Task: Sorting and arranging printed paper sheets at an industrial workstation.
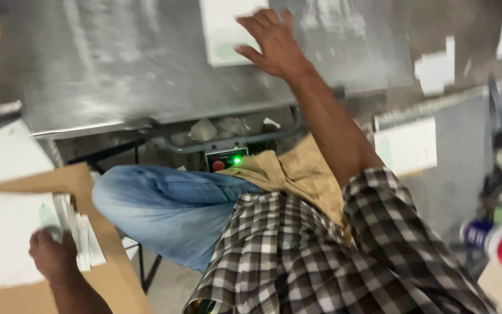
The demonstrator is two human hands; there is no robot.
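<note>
My right hand point(272, 42) reaches forward over a grey metal table point(117, 64), fingers spread, resting on or just above a white sheet with a pale green patch point(221, 32). My left hand point(52, 254) is low at the left, fingers curled on the edge of a stack of white paper sheets point(7, 238) that lies on a brown cardboard surface point(76, 180). My knee in blue jeans point(164, 203) and my checked shirt point(321, 250) fill the lower middle.
Under the table sits a control box with a red button and a lit green lamp point(226, 160). More white sheets point(407, 145) lie at the right. A red and blue bottle point(498, 241) sits at the lower right.
</note>
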